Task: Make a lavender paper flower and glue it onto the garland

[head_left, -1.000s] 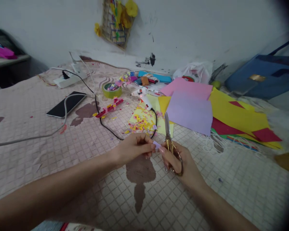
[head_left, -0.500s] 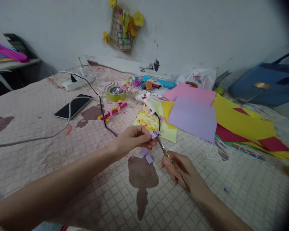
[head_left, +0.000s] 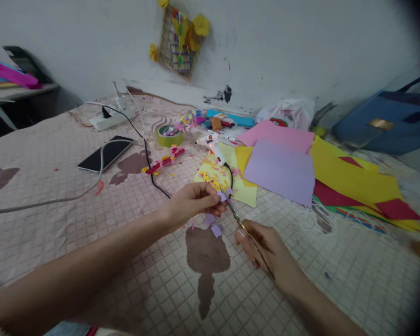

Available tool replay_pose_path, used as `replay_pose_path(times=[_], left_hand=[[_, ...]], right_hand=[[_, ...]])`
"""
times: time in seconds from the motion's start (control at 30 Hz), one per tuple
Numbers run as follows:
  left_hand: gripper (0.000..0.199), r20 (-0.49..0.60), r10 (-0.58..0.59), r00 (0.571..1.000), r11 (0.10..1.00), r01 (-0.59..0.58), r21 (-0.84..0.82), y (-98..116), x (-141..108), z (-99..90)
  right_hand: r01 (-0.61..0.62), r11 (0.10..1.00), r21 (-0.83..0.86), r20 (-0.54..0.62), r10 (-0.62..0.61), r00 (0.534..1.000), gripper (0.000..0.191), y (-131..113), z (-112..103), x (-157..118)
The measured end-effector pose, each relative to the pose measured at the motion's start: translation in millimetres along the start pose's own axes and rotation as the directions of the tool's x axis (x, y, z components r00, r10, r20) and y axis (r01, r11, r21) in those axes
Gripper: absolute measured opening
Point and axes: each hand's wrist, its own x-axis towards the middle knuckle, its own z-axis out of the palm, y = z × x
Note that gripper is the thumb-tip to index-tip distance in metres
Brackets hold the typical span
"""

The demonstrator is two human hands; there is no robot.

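Observation:
Between the thumb and fingers of my left hand (head_left: 203,199) is a small purple paper piece (head_left: 221,196). My right hand (head_left: 262,245) is closed around the handles of a pair of scissors (head_left: 238,220), whose blades reach up to the purple piece. Just below my left hand, loose purple scraps (head_left: 216,230) lie on the patterned cloth (head_left: 154,280). Beyond the blades, a pale yellow sheet (head_left: 247,195) bears many small yellow and pink cuttings (head_left: 210,177). A white glue gun (head_left: 217,154) with a small red light rests at that sheet's far side.
Purple (head_left: 280,172), pink (head_left: 276,135) and yellow sheets (head_left: 357,182) overlap on the right, near white string (head_left: 318,219). To the left are a phone (head_left: 107,154), cables, a power strip (head_left: 112,119), a tape roll (head_left: 170,136) and a decorated red stick (head_left: 164,162). A blue bag (head_left: 385,121) stands far right.
Both hands keep nearly the same place. The scissor blades have shifted very slightly at the purple piece, and the whole view has moved a little.

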Motion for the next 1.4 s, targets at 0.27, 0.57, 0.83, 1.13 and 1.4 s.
replay_pose_path(times=[0.27,0.57,0.83,1.13,1.4], left_hand=[[0.013,-0.016,-0.018,1.0,0.999,0.017,-0.031,-0.7,0.2,0.1],[0.013,-0.019,-0.057,0.998,0.997,0.056,-0.061,-0.2,-1.4,3.7],[0.013,-0.015,-0.036,0.999,0.994,0.034,-0.101,-2.0,-1.9,4.7],[0.014,-0.037,-0.023,0.999,0.992,0.018,-0.122,-2.4,-2.6,9.1],[0.012,-0.029,-0.017,0.999,0.992,0.013,-0.122,-3.0,-3.4,9.5]], right_hand=[[0.014,1.0,-0.011,-0.002,-0.014,1.0,0.042,-2.7,0.5,1.0],[0.013,1.0,0.011,-0.013,-0.013,1.0,0.04,0.0,-0.5,0.6],[0.013,1.0,0.027,-0.005,-0.013,1.0,0.042,-1.5,0.5,-0.8],[0.016,0.999,0.034,0.0,-0.016,1.0,0.04,1.7,1.3,-1.2],[0.004,1.0,0.015,-0.003,-0.004,1.0,0.04,4.9,2.3,-1.1]])
